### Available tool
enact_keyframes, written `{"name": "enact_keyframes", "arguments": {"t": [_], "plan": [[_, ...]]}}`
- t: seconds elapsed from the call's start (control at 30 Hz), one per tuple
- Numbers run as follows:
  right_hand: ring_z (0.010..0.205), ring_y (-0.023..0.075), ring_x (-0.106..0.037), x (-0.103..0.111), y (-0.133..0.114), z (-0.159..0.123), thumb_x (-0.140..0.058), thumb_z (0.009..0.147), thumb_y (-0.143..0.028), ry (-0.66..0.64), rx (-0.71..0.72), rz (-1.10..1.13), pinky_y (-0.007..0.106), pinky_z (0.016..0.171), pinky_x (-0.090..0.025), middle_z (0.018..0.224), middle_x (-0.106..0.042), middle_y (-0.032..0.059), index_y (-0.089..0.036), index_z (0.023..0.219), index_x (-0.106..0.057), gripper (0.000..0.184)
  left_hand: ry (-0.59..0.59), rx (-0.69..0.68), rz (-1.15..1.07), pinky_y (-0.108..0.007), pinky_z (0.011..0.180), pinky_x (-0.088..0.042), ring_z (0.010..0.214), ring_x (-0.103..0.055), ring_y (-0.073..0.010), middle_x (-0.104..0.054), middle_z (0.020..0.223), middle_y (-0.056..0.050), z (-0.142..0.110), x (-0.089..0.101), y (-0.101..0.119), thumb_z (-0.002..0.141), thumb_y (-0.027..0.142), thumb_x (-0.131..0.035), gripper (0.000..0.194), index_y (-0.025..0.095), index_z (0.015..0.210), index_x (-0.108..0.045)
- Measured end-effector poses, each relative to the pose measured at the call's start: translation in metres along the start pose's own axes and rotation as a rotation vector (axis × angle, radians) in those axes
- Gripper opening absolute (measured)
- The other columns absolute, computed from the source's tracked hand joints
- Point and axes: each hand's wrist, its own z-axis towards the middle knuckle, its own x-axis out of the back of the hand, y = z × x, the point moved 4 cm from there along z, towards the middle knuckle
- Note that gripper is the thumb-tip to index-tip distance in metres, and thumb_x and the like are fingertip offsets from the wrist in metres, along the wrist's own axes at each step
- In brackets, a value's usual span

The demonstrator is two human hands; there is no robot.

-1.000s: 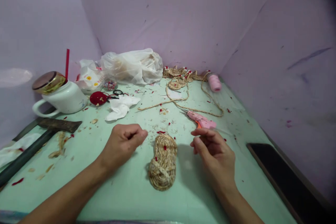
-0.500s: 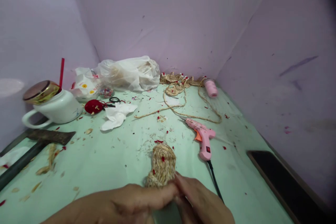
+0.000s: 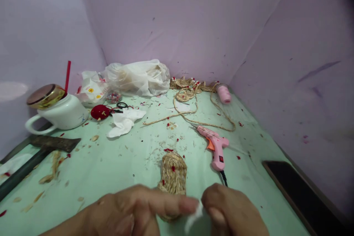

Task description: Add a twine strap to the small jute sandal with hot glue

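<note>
A woven straw-rope piece [image 3: 173, 173] with small red bits on it lies on the table in front of me, partly hidden behind my left hand. My left hand [image 3: 129, 208] is over its near end, index finger stretched to the right and the thumb side blurred. To the right, my right hand [image 3: 233, 210] is closed in a pinch. A small, thin white scrap [image 3: 194, 218], smeared by motion, hangs between the left index fingertip and the right fingers. It looks like tissue, though its kind is not clear.
A pink glue gun [image 3: 215, 145] lies at right, a dark phone [image 3: 298, 195] beyond it. Straw cord [image 3: 204, 121] and a pink thread spool [image 3: 223, 94] are behind. At left are a hammer [image 3: 52, 143], white mug [image 3: 65, 112], red pincushion [image 3: 100, 112] and crumpled tissue [image 3: 124, 122].
My hands were together over the straw piece's near end; now they are apart, the right hand moved right. The white scrap has come into view between them.
</note>
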Motion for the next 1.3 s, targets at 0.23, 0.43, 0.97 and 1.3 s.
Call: {"name": "enact_keyframes", "arguments": {"t": [0.23,0.43,0.97,1.3], "plan": [[0.06,0.0163,-0.061,-0.028,0.061,0.008,-0.053,0.076,-0.028,-0.403,-0.806,0.32,0.025,0.054,-0.044,0.067,-0.065,0.0014,-0.019,0.078,-0.062,0.013,0.803,-0.305,0.697,-0.02,0.051,-0.037,0.056,-0.047,-0.0081,-0.06,0.083,-0.003,0.013,0.046,0.044,0.069,0.026,-0.062,0.034,0.015,0.1,-0.055],[0.063,0.016,-0.06,-0.058,0.054,-0.005,-0.065,0.062,-0.017,-0.456,-0.976,0.631,0.027,0.059,-0.046,0.072,-0.064,0.0008,-0.019,0.093,-0.061,0.032,0.653,-0.101,1.026,-0.023,0.052,-0.034,0.055,-0.043,-0.0115,-0.052,0.065,0.003,0.044,0.046,0.035,0.066,0.023,-0.059,0.053,0.014,0.118,-0.049],[0.06,0.0122,-0.052,-0.052,0.041,0.002,-0.061,0.063,-0.017,-0.263,-0.978,0.93,0.025,0.059,-0.042,0.065,-0.055,-0.0022,-0.017,0.082,-0.059,0.02,0.652,-0.303,0.879,-0.025,0.062,-0.043,0.075,-0.054,-0.0181,-0.057,0.081,-0.003,0.032,0.042,0.021,0.071,0.035,-0.062,0.059,0.02,0.124,-0.041],[0.057,0.012,-0.057,-0.063,0.055,-0.003,-0.065,0.069,-0.036,-0.234,-1.097,1.195,0.02,0.047,-0.045,0.067,-0.06,-0.0013,-0.018,0.085,-0.056,0.026,0.312,-0.326,0.232,-0.021,0.053,-0.043,0.071,-0.055,-0.0132,-0.055,0.105,-0.012,0.047,0.034,0.017,0.064,0.026,-0.072,0.059,0.016,0.117,-0.047]]}}
